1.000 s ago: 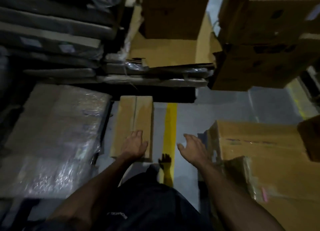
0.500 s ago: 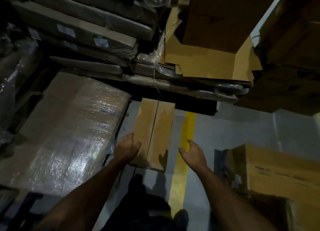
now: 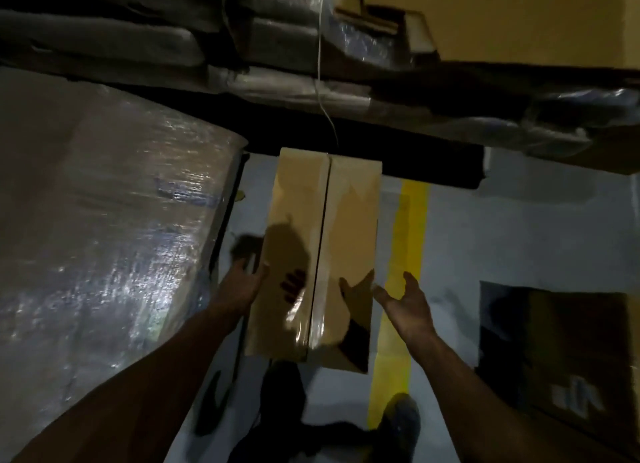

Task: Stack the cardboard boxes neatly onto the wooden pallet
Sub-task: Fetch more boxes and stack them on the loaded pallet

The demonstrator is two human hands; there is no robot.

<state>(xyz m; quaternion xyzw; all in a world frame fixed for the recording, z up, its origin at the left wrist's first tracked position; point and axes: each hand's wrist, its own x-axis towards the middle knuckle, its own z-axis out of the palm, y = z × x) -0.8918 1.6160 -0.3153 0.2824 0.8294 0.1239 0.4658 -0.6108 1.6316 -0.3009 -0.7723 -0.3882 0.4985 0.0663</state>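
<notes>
- One long cardboard box (image 3: 322,254) lies on the grey floor (image 3: 519,240) in front of me, a taped seam down its top, its far end at the dark base of the wrapped stacks (image 3: 311,88).
- My left hand (image 3: 239,286) is at the box's near left edge, thumb over the top; the other fingers are hidden, so I cannot tell how they lie.
- My right hand (image 3: 405,303) hovers just right of the box, palm toward it, fingers spread and touching nothing.
- A yellow line (image 3: 405,254) runs along the floor just right of the box.
- A film-wrapped load (image 3: 104,237) sits to the left; another carton (image 3: 571,358) lies in shadow to the right.
</notes>
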